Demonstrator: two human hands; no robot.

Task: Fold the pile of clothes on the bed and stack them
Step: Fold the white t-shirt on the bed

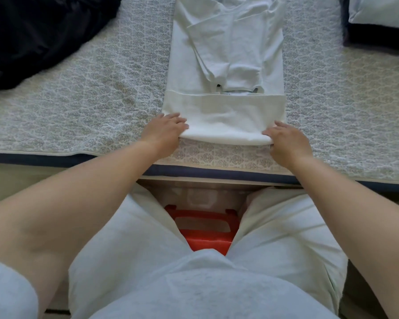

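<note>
white shirt (226, 65) on the bed (90, 93): soft, light, limp cloth.
left hand (165, 131) and right hand (286, 141) each grip a corner of the near fold; best held there, at both corners.

No readable text, label, brand, number or sign shows anywhere.
</note>
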